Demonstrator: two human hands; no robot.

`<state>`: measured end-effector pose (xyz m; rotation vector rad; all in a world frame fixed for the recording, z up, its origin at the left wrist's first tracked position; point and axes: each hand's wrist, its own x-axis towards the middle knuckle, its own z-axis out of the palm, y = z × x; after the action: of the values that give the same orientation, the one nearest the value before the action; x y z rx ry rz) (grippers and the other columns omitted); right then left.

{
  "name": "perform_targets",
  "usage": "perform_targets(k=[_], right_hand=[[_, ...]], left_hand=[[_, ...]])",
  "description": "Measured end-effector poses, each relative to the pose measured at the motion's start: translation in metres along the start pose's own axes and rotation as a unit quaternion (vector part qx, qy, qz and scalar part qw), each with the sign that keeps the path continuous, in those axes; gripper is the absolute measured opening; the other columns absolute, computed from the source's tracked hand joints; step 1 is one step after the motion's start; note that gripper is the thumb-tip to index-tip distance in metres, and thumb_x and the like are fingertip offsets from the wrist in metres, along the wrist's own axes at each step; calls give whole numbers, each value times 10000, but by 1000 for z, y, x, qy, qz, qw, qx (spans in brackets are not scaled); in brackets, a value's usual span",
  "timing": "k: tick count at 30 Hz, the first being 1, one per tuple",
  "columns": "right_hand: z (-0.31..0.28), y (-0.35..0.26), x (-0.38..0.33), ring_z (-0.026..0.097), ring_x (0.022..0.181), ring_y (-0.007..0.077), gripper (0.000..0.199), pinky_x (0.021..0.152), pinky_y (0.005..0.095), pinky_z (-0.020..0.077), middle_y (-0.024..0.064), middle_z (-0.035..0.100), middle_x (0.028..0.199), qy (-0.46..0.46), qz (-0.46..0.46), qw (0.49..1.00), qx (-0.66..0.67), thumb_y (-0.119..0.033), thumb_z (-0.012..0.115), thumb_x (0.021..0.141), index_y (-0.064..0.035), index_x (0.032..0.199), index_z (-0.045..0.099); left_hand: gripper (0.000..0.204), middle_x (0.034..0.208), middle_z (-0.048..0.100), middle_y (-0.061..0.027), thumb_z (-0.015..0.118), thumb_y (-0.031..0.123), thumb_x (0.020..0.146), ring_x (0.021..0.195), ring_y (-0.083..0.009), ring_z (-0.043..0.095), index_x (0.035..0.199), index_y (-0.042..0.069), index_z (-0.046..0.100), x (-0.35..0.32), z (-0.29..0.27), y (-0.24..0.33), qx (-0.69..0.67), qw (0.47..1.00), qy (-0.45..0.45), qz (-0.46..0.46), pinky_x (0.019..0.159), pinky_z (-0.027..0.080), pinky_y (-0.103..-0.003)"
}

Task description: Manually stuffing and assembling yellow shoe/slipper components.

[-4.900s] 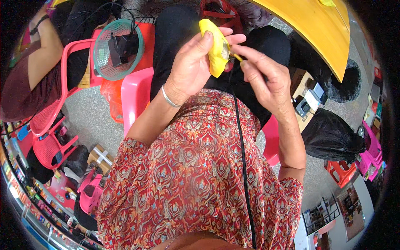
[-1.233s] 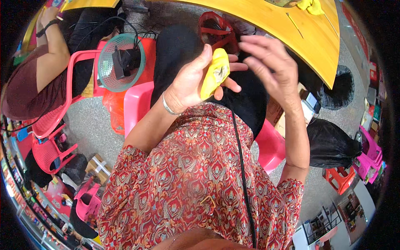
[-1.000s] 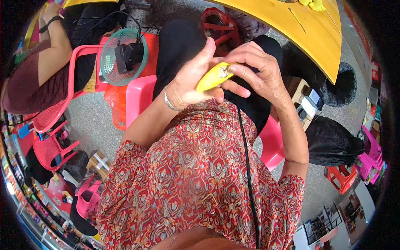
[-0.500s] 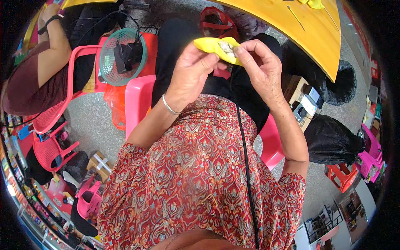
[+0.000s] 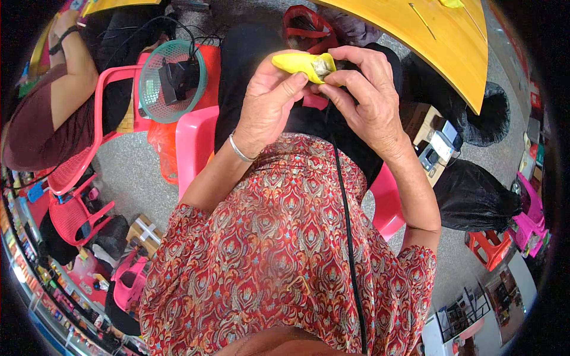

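Above my lap I hold a small yellow soft pouch-like piece [image 5: 292, 63], pointed at its left end. Whitish stuffing [image 5: 322, 67] shows in the opening at its right end. My left hand [image 5: 268, 98] is closed on the pointed body, thumb on the near side. My right hand [image 5: 371, 95] pinches the rim of the opening, with fingertips above and below the stuffing. Its forefinger touches the upper edge and the thumb the lower one. A silver bangle [image 5: 238, 148] circles my left wrist.
A yellow table [image 5: 392, 12] at the upper right bears a thin stick-like tool [image 5: 423, 21] and a yellow piece [image 5: 451, 3]. At left, a teal basket [image 5: 144, 89] holds black devices. Another person's arm [image 5: 74, 89] is beyond it. A black cable [image 5: 347, 237] runs down my shirt.
My right hand has shifted from the pouch's right end to both edges of its opening. The opening's rim now stands up around the stuffing. My left hand has stayed nearly in place.
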<state>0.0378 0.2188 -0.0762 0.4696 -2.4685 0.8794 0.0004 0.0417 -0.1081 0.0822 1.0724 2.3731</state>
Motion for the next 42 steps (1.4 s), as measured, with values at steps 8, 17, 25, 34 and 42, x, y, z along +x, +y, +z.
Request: perform_targets(k=[8, 17, 25, 34, 42], right_hand=[[1, 3, -1, 571, 967, 269, 159, 833, 351, 462, 101, 596, 1069, 2, 80, 988, 130, -64, 729, 696, -49, 785, 598], [9, 7, -3, 570, 1008, 260, 202, 844, 332, 472, 107, 587, 1107, -9, 110, 978, 178, -92, 766, 695, -53, 843, 634], [10, 12, -6, 566, 984, 257, 214, 846, 340, 456, 81, 588, 1095, -48, 102, 980, 164, -122, 758, 713, -89, 903, 667], [14, 11, -6, 540, 1041, 258, 251, 870, 386, 419, 52, 590, 1101, -27, 71, 996, 53, -187, 772, 686, -121, 904, 667], [11, 20, -9, 543, 1044, 248, 151, 862, 389, 402, 42, 603, 1085, -52, 93, 993, 53, -163, 744, 714, -103, 818, 653]], left_hand=[[295, 1123, 615, -80, 590, -2, 890, 1035, -173, 590, 1179, 34, 540, 1, 6, -5, 39, 999, 27, 20, 902, 495, -304], [315, 1135, 619, -94, 616, -29, 861, 1056, -164, 583, 1165, 19, 548, 1, 3, -5, 122, 990, 17, 69, 936, 466, -283], [260, 1187, 596, -130, 574, 66, 920, 1106, -216, 566, 1176, 39, 542, 8, -9, -9, 36, 999, 18, 29, 976, 446, -378], [247, 1165, 613, -121, 566, 18, 911, 1063, -200, 591, 1157, 42, 553, 6, -1, -9, 22, 999, 25, 34, 926, 479, -336], [225, 1153, 621, -115, 584, 39, 906, 1044, -210, 606, 1130, 57, 574, 10, -6, -14, 21, 998, 51, 36, 887, 506, -358]])
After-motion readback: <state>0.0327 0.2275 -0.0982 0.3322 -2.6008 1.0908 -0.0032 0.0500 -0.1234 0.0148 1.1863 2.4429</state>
